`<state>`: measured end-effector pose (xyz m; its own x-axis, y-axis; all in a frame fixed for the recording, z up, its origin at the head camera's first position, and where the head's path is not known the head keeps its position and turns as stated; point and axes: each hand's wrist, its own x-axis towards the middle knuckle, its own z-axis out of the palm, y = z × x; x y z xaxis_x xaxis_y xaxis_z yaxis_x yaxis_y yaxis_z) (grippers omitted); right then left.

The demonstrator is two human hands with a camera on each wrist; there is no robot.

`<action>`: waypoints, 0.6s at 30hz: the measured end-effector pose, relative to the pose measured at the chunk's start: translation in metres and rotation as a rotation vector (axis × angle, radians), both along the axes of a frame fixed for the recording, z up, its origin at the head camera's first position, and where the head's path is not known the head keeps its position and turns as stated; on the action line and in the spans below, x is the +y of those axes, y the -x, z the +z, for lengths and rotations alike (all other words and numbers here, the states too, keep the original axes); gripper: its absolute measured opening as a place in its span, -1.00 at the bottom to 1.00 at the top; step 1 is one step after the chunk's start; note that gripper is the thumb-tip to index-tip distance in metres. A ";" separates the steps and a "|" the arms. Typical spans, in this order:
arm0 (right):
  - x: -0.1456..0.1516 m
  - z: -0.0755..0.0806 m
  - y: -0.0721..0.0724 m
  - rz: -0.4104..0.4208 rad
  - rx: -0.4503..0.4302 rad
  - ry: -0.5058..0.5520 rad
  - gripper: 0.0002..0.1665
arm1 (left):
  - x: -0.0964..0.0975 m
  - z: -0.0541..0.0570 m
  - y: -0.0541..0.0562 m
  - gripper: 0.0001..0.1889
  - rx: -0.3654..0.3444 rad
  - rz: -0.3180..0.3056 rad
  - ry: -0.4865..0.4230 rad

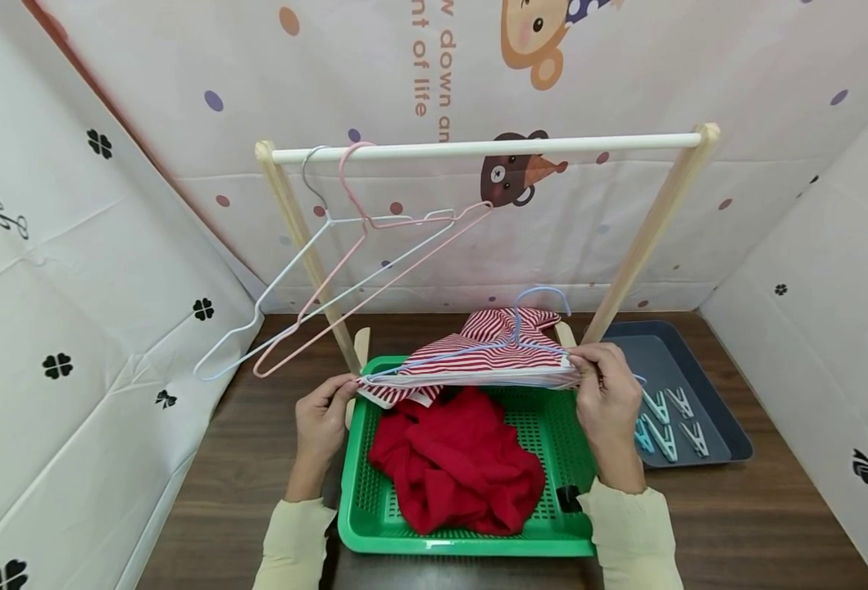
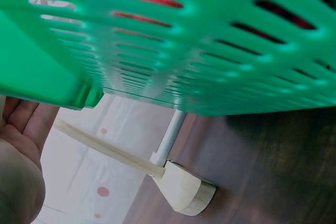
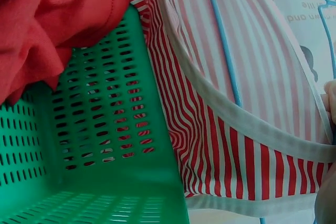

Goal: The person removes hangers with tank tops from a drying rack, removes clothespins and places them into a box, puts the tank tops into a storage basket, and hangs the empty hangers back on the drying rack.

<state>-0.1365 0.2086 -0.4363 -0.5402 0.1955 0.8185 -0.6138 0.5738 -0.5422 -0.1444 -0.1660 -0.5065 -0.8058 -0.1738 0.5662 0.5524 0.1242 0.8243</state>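
A red-and-white striped garment with white edging (image 1: 456, 352) lies stretched over the back of the green basket (image 1: 470, 545), with a blue hanger (image 1: 540, 288) inside it, hook up. My left hand (image 1: 320, 426) pinches the garment's left corner between thumb and fingers. At the other end, my right hand (image 1: 606, 406) pinches the right corner. Through the neck opening in the right wrist view, a bar of the blue hanger (image 3: 226, 51) shows. A crumpled red cloth (image 1: 463, 467) sits in the basket. In the left wrist view the basket wall hides what the left fingertips hold.
Behind the basket stands a rack with a white bar (image 1: 485, 147) and wooden posts. A white hanger (image 1: 293, 264) and a pink hanger (image 1: 342, 172) hang at the bar's left end. To the right, a dark grey tray (image 1: 732, 442) holds several clothespins (image 1: 662, 438).
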 end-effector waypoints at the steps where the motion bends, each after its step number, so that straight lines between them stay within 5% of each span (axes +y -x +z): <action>1: 0.000 0.000 0.000 -0.002 -0.002 0.001 -0.75 | 0.000 0.001 0.000 -0.87 0.002 0.002 0.003; 9: 0.002 -0.003 0.002 -0.038 0.068 -0.008 -0.72 | -0.003 0.007 0.004 -0.89 -0.007 -0.011 0.019; 14: 0.002 -0.004 0.003 -0.041 0.089 -0.016 -0.90 | -0.004 0.006 0.007 -0.90 -0.046 -0.030 0.005; 18: 0.002 -0.004 0.003 -0.052 0.090 -0.014 -0.78 | -0.005 0.003 0.007 -0.91 -0.076 -0.043 -0.005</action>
<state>-0.1395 0.2105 -0.4404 -0.4538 0.2092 0.8662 -0.6292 0.6131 -0.4777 -0.1517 -0.1708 -0.5037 -0.8531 -0.1413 0.5023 0.4929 0.0975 0.8646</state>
